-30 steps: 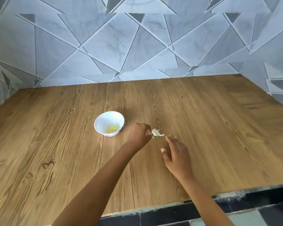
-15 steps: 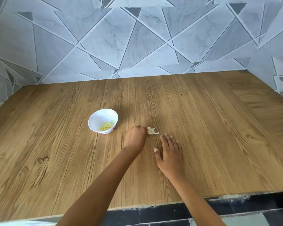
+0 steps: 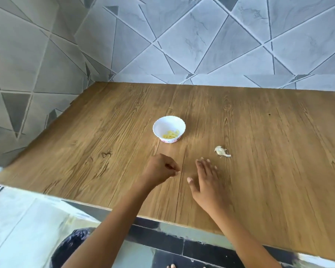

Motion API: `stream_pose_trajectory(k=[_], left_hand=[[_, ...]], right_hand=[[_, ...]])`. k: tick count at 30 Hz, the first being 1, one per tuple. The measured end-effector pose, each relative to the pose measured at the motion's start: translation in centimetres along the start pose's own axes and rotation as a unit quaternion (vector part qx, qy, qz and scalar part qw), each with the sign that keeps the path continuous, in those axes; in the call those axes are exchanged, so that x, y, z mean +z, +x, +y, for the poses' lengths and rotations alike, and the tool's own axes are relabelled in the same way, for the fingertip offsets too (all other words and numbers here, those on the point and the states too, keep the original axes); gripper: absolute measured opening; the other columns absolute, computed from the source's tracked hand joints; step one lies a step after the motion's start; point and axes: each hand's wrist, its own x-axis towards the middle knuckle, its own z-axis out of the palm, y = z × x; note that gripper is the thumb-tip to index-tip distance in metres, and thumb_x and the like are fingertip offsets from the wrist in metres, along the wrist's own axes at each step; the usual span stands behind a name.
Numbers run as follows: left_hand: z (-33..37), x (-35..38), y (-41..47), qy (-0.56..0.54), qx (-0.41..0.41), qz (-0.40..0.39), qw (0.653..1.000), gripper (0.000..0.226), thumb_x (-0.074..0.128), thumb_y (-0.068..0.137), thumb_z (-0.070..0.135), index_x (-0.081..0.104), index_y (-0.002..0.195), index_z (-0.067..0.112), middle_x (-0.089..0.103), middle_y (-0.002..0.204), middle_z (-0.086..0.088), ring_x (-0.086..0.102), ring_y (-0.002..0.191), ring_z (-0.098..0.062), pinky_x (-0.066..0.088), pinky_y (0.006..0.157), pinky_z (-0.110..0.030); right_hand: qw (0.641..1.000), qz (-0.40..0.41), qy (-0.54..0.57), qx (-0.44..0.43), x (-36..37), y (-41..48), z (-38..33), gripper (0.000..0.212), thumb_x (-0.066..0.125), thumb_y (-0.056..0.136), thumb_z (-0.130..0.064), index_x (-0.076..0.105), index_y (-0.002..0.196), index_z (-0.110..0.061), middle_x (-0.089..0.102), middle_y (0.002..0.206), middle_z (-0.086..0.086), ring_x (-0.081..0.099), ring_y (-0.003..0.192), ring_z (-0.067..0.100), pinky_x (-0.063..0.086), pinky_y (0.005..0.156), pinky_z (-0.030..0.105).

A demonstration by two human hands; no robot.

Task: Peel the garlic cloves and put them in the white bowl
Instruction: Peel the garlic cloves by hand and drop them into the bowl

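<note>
The garlic piece [image 3: 221, 151] lies on the counter [image 3: 269, 171] just beyond and to the right of the right hand [image 3: 207, 180]. That hand is flat with straight fingers and is the nearer one, and the garlic's papery tail points away to the right. The left hand [image 3: 161, 169] is curled with nothing visible in its pinch, and the white bowl [image 3: 162, 124] of peeled cloves [image 3: 171, 134] sits straight ahead of it.

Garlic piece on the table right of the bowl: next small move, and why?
Probably reach the right hand forward and pinch the garlic piece. It lies loose on the table, just beyond that open hand's fingertips, and neither hand touches it. Whether it is a clove or only skin, I cannot tell.
</note>
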Motion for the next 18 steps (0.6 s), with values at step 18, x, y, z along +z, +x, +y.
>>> stream_pose_trajectory(k=[18], left_hand=[[-1.0, 2.3, -1.4, 0.232, 0.115, 0.058, 0.964, 0.015, 0.056, 0.088, 0.005, 0.066, 0.091, 0.015, 0.067, 0.090, 0.001, 0.063, 0.080, -0.017, 0.051, 0.070, -0.028]], right_hand=[[0.999, 0.015, -0.048, 0.013, 0.8, -0.7, -0.6, 0.060, 0.026, 0.093, -0.042, 0.052, 0.131, -0.004, 0.047, 0.140, 0.016, 0.042, 0.132, 0.029, 0.026, 0.110, 0.048]])
